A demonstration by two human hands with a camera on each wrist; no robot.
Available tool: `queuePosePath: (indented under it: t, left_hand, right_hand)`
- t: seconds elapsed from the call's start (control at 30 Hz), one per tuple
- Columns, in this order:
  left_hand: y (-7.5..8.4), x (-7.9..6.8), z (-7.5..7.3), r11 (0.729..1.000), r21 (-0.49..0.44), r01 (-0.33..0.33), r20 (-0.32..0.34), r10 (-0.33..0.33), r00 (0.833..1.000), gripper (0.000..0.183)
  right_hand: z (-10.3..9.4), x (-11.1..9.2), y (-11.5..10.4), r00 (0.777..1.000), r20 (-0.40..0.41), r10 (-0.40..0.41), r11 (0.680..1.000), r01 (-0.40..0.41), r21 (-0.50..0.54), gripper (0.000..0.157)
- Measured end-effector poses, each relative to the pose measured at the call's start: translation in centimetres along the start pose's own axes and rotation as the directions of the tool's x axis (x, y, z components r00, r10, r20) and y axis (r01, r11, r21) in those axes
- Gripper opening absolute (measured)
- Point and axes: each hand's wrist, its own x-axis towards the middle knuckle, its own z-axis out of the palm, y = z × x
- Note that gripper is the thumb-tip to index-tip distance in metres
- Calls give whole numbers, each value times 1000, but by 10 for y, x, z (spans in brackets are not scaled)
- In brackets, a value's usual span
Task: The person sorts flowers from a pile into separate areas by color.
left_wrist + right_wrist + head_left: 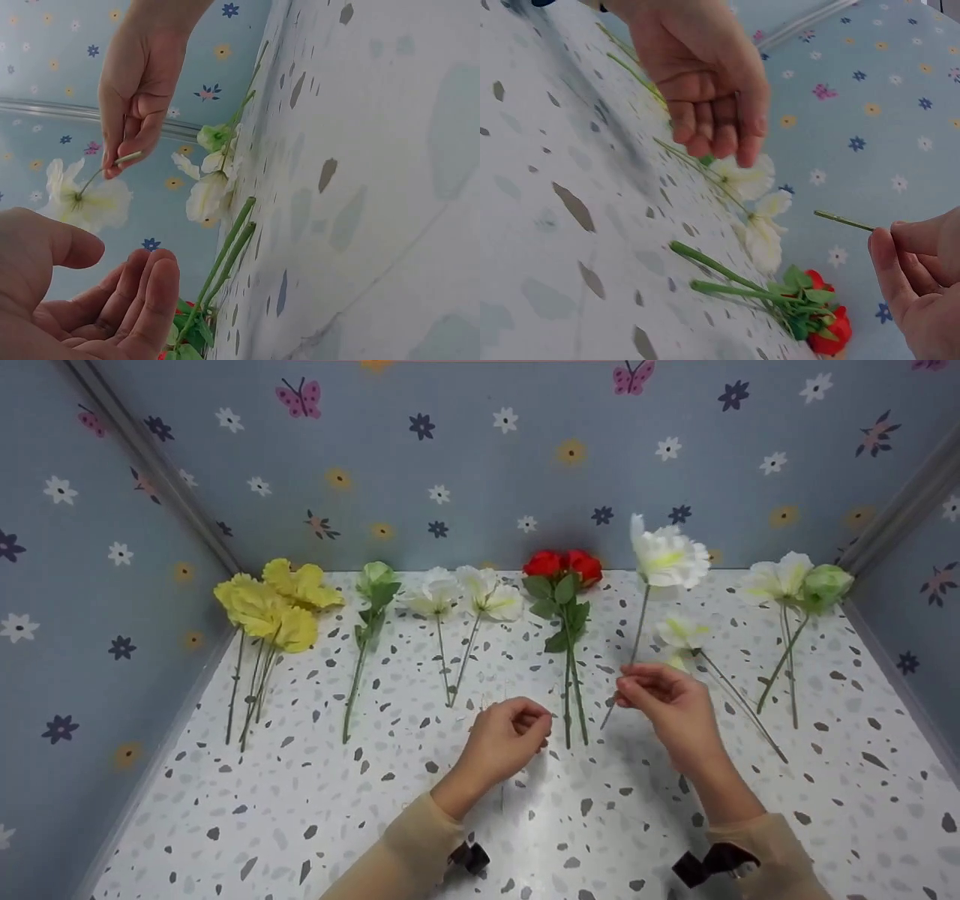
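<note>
Roses (566, 589) and yellow flowers (274, 607) lie grouped by colour on the bench (225, 810); a green bloom (825, 587) and white bloom (784, 576) at right seem unsorted. The right hand (670, 709) pinches a raised white flower (671, 559) by its stem; the left hand (506, 739) is relaxed, empty.

A white flower (671, 559), tinged yellow — red roses (544, 564) by the far edge of a white, grey-flecked tabletop (270, 802).
</note>
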Motion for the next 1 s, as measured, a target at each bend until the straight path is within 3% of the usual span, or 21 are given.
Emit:
queuePosePath:
  t: [0.2, 0.4, 0.8, 1.0]
  left_hand:
    - [5, -9, 10, 997, -75, 3, 99, 4, 995, 18]
    - [7, -12, 15, 986, -168, 12, 136, 11, 991, 14]
    - [7, -11, 17, 985, -170, -33, 147, 58, 987, 8]
    - [7, -11, 17, 987, -151, -47, 210, 79, 975, 8]
  right_hand:
    - [26, -15, 9, 994, 108, 15, 1000, -17, 17, 20]
    - [35, -19, 7, 988, 157, -4, 1000, 5, -8, 22]
    - [35, -18, 1, 988, 155, 0, 999, 8, -48, 22]
    - [31, -19, -3, 994, 108, -10, 1000, 10, -3, 20]
